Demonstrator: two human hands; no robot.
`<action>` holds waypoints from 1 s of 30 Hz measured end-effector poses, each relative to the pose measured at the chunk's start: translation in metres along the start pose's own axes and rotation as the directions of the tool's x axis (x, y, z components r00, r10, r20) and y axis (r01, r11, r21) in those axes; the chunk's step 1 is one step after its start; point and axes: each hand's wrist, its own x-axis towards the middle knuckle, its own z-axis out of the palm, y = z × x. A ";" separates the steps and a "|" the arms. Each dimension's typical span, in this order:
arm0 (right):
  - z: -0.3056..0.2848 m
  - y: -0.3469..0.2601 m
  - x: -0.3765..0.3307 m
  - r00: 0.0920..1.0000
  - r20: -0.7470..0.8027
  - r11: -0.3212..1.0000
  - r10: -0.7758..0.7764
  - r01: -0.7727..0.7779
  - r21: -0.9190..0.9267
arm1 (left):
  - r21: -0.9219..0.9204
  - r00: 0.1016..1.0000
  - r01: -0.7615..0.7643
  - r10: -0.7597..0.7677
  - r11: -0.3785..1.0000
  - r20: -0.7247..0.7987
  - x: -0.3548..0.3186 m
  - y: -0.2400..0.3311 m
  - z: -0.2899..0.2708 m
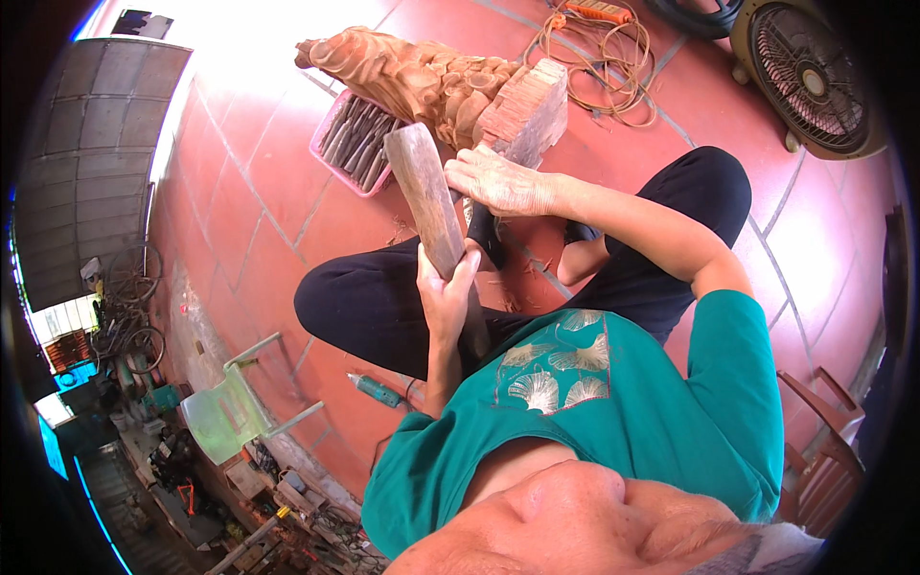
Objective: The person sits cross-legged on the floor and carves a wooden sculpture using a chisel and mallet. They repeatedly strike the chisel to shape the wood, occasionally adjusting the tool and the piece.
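Observation:
My left hand [445, 292] is wrapped round the lower part of a long wooden mallet [422, 196], a worn, flat-sided club held tilted with its thick end up. Beside the mallet, my right hand [500, 182] is closed with its knuckles up. A little dark bit shows at its fingers, but what it grips is mostly hidden. Just beyond my hands a carved wood piece [422, 84] lies on the floor, its figures in relief and its near end a rough, squared block. Touching its left side, a pink basket [335, 176] holds many carving chisels [359, 142].
An orange power strip [599, 11] with a coiled cord [613, 96] lies beyond the carving. A fan [813, 81] stands far right. Left are a green plastic chair [225, 417], a green power tool [376, 390] and bicycles [139, 316]. A brown chair [824, 450] is at right.

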 end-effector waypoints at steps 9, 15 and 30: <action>0.014 -0.012 -0.008 0.978 0.197 0.943 -0.066 0.125 -0.308 | -0.388 0.976 -0.004 -0.080 0.922 -0.202 0.013 -0.004 -0.016; -0.011 0.011 -0.006 0.976 -0.104 0.981 0.192 -0.195 -0.016 | -0.387 0.972 0.034 -0.121 0.922 -0.203 0.011 -0.019 -0.016; -0.037 0.055 -0.008 0.800 0.012 0.794 0.600 -0.593 -0.136 | -0.282 0.980 0.055 -0.105 0.958 -0.167 0.012 -0.028 -0.015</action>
